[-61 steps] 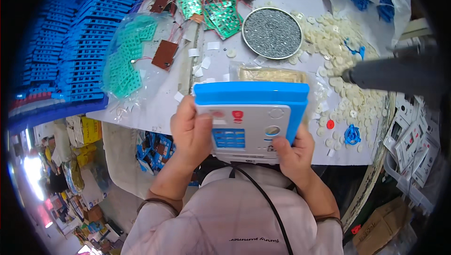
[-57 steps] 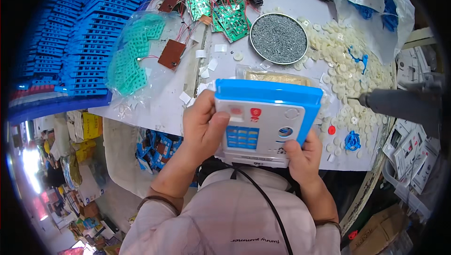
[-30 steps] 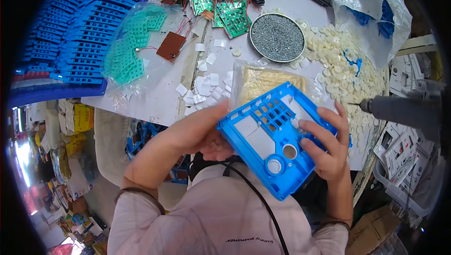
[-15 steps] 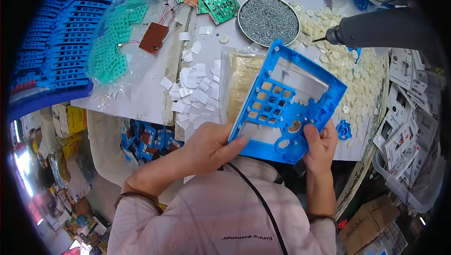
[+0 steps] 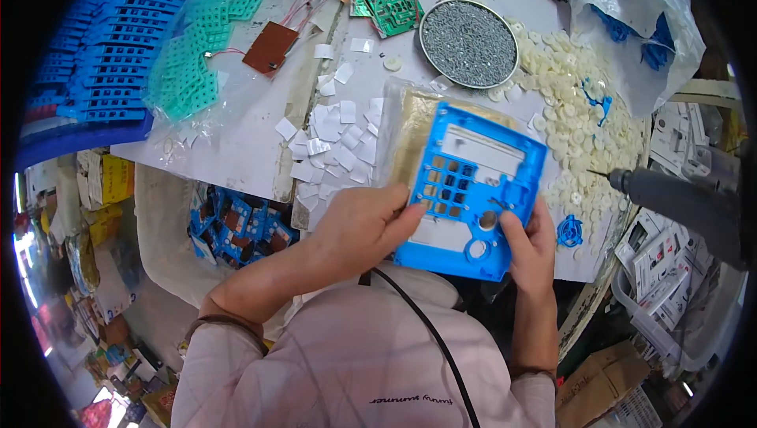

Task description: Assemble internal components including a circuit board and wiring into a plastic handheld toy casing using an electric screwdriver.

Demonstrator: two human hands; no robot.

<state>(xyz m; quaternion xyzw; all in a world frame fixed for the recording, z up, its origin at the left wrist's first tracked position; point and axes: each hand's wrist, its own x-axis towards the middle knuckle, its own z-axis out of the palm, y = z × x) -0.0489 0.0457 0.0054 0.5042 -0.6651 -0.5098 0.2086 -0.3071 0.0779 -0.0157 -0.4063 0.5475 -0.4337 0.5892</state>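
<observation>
Over the near edge of the desk [image 5: 229, 152], close in front of the person's body, a blue plastic case [image 5: 483, 195] is held between two hands, its hollow side facing up and its far end turned slightly to the right. The left hand [image 5: 367, 219] grips the left edge, thumb lying over the rim beside a grid of small square openings. The right hand [image 5: 532, 251] grasps the opposite edge, its thumb on the inner face near a round hole; a second round opening sits closer to the body, and a long window crosses the far end.

Partly under the case, as seen from above, lies a clear bag [image 5: 410, 124] with tan contents. Left of that bag, small white squares [image 5: 343, 136] are scattered loosely. Beyond the case stands a round dish [image 5: 420, 34] full of small grey metal pieces, with cream discs [image 5: 572, 124] spread to its right. A grey power screwdriver [image 5: 670, 203] points in from the right, its tip above the discs and well apart from the right hand. Just beside that hand, a blue ring-shaped part [image 5: 569, 231] rests near the discs.
</observation>
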